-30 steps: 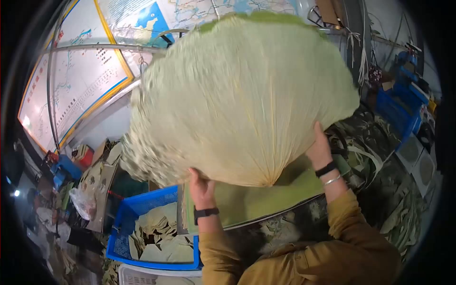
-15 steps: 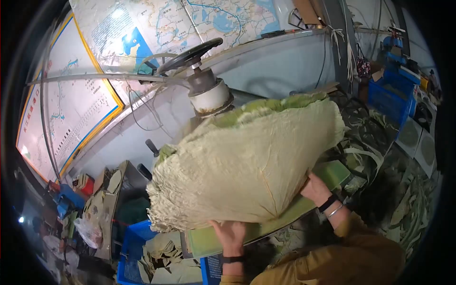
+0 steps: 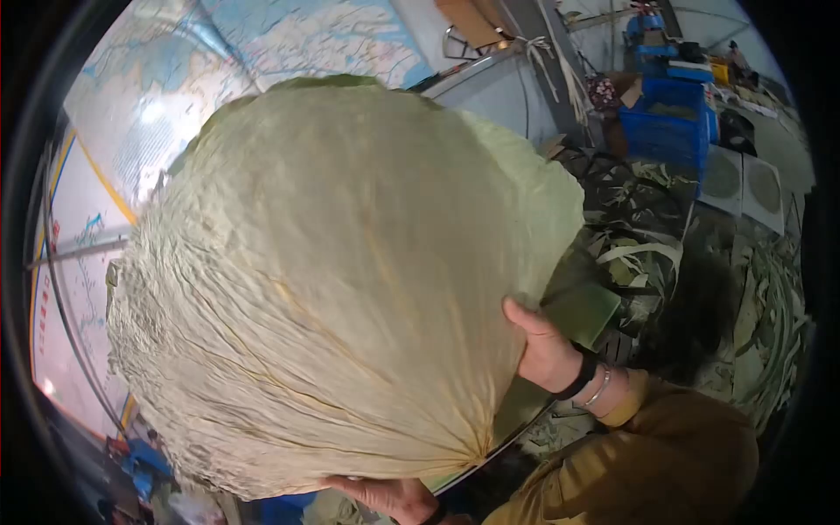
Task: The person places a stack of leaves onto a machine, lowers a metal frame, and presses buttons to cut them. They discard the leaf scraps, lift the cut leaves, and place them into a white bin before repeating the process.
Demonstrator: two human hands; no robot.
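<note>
A big fan-shaped stack of dried lotus leaves (image 3: 350,280), pale green-tan with veins fanning out from a point at its lower right, is raised up and fills the middle of the view. My left hand (image 3: 389,497) is closed on its bottom edge, thumb on the near face and fingers hidden behind. At the right edge, my right hand (image 3: 544,352) grips it the same way, with the thumb pressed along the near side. Behind and below the leaves, part of a green board (image 3: 584,313) shows to the right.
Leaf scraps and strips (image 3: 770,341) lie heaped on the right. A blue crate (image 3: 669,131) stands at the back right beside pale panels (image 3: 739,188). Maps (image 3: 332,44) cover the wall behind. At the bottom, a blue basket (image 3: 289,507) is mostly hidden by the leaves.
The leaf stack has been lifted and tipped up, so its broad face now fills the view and hides the handwheel. Both hands have kept hold of it. The view has swung right.
</note>
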